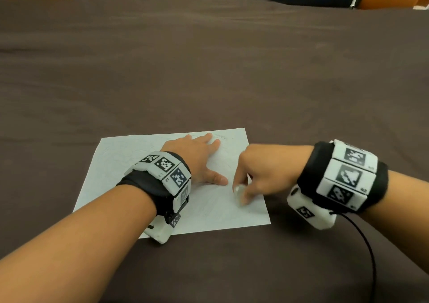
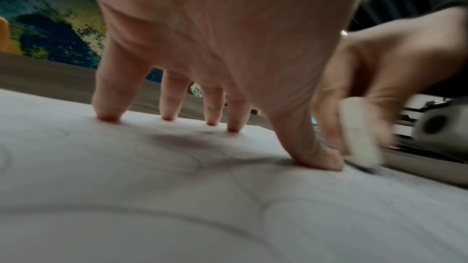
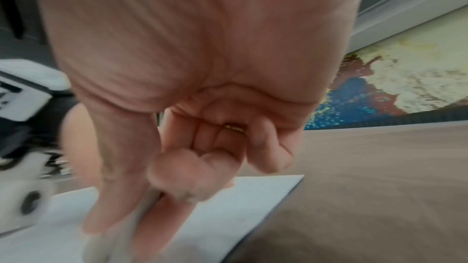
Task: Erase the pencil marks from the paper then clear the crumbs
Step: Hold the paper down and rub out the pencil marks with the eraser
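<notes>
On the brown surface there's just one sheet of paper, faint pencil marks all over it. My left hand presses it flat, all five fingers spread. My right hand pinches the one white eraser against the sheet's right side.

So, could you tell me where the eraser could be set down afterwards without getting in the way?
The brown tablecloth beyond the paper lies bare. It is crowded on the paper's right half, where the left hand presses and the right hand works the eraser.
</notes>
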`<state>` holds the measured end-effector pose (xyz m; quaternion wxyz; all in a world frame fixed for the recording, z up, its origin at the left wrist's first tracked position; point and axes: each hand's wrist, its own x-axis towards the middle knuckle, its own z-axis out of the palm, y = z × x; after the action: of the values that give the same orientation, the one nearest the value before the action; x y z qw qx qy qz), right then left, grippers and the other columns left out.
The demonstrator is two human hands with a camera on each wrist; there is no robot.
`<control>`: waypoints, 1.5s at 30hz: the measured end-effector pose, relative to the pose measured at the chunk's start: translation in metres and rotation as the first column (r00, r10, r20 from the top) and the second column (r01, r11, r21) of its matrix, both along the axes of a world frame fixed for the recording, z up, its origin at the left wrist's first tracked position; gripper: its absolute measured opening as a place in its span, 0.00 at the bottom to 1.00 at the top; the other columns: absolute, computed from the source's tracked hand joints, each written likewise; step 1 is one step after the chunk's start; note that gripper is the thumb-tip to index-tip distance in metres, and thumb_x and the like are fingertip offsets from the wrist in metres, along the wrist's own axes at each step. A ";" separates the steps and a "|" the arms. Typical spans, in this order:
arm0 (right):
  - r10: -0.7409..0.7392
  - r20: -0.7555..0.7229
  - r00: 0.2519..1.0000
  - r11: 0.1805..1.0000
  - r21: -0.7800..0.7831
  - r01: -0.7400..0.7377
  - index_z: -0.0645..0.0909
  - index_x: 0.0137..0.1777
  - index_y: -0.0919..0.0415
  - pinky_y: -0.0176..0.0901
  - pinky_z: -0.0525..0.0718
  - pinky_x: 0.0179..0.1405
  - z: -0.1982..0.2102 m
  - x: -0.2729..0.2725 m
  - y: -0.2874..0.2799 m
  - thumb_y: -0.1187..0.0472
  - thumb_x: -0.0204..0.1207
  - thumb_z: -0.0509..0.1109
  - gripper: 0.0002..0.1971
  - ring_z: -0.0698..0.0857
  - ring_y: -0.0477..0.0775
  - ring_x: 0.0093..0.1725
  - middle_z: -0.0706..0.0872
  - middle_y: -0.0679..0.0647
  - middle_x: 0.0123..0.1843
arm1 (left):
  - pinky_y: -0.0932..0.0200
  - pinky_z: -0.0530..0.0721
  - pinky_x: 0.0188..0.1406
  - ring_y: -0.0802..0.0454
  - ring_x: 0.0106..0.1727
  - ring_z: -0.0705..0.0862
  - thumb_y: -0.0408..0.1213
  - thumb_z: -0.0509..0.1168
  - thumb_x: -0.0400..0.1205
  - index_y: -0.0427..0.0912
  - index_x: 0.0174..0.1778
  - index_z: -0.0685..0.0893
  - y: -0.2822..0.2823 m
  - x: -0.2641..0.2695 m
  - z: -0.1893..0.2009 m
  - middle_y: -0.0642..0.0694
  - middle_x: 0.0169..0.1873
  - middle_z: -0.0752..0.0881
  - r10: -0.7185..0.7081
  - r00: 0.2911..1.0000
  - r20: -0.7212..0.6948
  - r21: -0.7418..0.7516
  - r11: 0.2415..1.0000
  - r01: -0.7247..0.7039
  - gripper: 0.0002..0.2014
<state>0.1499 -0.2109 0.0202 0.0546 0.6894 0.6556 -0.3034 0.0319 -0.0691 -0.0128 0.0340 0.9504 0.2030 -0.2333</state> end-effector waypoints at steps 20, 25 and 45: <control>-0.043 -0.023 0.999 0.999 -0.025 0.042 0.93 0.56 0.54 0.23 0.75 0.31 0.003 0.007 0.006 0.51 0.78 0.78 0.11 0.80 0.30 0.31 0.89 0.41 0.34 | 0.42 0.70 0.76 0.48 0.85 0.55 0.76 0.65 0.68 0.60 0.86 0.48 0.007 0.001 0.005 0.62 0.86 0.48 -0.001 0.999 0.036 -0.037 0.999 0.002 0.55; -0.141 0.067 0.988 0.989 0.042 0.138 0.93 0.52 0.51 0.45 0.87 0.51 0.003 0.034 0.035 0.47 0.76 0.79 0.11 0.86 0.45 0.44 0.93 0.47 0.44 | 0.39 0.68 0.77 0.50 0.87 0.46 0.75 0.66 0.69 0.56 0.87 0.44 0.009 0.001 0.002 0.63 0.86 0.43 0.017 1.000 0.017 -0.089 0.996 -0.015 0.57; -0.111 0.372 0.922 0.988 0.142 0.061 0.93 0.51 0.52 0.53 0.89 0.47 0.005 0.047 0.081 0.55 0.79 0.70 0.09 0.87 0.60 0.47 0.92 0.51 0.47 | 0.39 0.68 0.77 0.48 0.87 0.49 0.75 0.67 0.69 0.55 0.87 0.48 0.009 0.001 0.005 0.61 0.86 0.47 0.013 0.999 0.030 -0.103 0.995 -0.010 0.56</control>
<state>0.1969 -0.1300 0.0251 0.1226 0.7652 0.6198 -0.1240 0.0330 -0.0606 -0.0082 0.0872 0.9496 0.1957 -0.2288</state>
